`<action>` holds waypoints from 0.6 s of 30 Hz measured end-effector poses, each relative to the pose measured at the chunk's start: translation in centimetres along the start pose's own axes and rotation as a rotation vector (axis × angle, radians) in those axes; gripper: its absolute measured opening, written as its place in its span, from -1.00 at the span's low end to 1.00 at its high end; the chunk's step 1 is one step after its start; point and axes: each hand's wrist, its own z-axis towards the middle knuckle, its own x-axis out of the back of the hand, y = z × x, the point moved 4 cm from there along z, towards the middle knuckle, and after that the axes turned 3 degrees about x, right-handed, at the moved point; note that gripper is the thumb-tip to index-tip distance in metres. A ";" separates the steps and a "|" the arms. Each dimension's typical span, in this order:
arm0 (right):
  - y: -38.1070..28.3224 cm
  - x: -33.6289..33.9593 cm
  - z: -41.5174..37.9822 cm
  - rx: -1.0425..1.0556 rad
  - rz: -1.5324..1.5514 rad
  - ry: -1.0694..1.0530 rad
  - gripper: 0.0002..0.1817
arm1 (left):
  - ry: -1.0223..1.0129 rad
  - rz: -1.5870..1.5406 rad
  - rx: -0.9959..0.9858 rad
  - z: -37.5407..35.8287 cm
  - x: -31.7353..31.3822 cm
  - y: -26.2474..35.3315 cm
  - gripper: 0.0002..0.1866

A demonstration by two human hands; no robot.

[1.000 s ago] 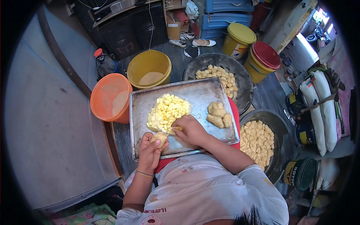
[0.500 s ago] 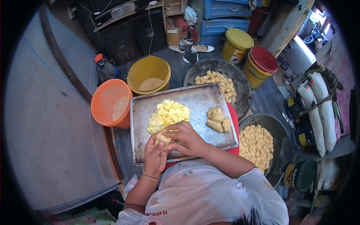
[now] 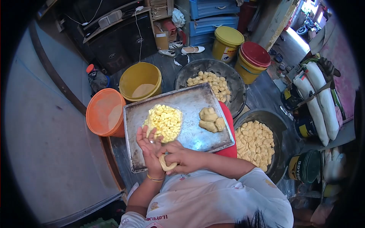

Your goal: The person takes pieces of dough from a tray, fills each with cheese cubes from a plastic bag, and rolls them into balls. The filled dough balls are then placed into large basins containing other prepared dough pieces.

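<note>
My left hand (image 3: 151,149) is palm up near the tray's front left corner, its fingers spread. My right hand (image 3: 181,156) grips a piece of dough (image 3: 165,164), which is bent into a curve and pressed against the base of my left palm. Both hands overlap the front edge of a worn metal tray (image 3: 194,140). Just beyond my fingers, small yellow cubes (image 3: 164,121) lie heaped on clear plastic. At the tray's right side sits a lump of dough (image 3: 210,119) in several joined pieces.
Dough balls fill part of a black basin (image 3: 239,98) behind the tray and a second basin (image 3: 281,142) to the right. An orange bucket (image 3: 91,117) and a yellow bucket (image 3: 125,74), both with powder inside, stand at the left. Lidded buckets (image 3: 253,64) stand farther back.
My left fingers have opened away from the dough. The dough has gone from a rounded lump to a bent strip, lower and nearer my body. The camera view has shifted slightly.
</note>
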 end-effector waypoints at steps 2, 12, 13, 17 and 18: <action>0.5 -0.7 -0.7 -0.160 0.394 0.025 -0.76 | 0.026 0.075 -0.066 1.2 -0.3 0.3 -0.27; 1.0 15.3 -9.7 -0.128 -0.444 1.412 -0.60 | -0.054 0.277 -0.024 0.4 1.6 -0.5 -0.50; 1.0 16.3 -9.6 -0.131 -0.448 1.413 -0.60 | -0.060 0.279 0.008 0.2 1.6 -0.8 -0.52; 1.8 17.4 -9.1 -0.524 -0.895 0.814 -0.56 | -0.099 0.369 0.020 0.0 1.4 -0.6 -0.57; 2.8 16.6 -9.4 -0.590 -0.777 0.593 -0.53 | -0.115 0.446 0.030 0.0 1.1 -0.3 -0.61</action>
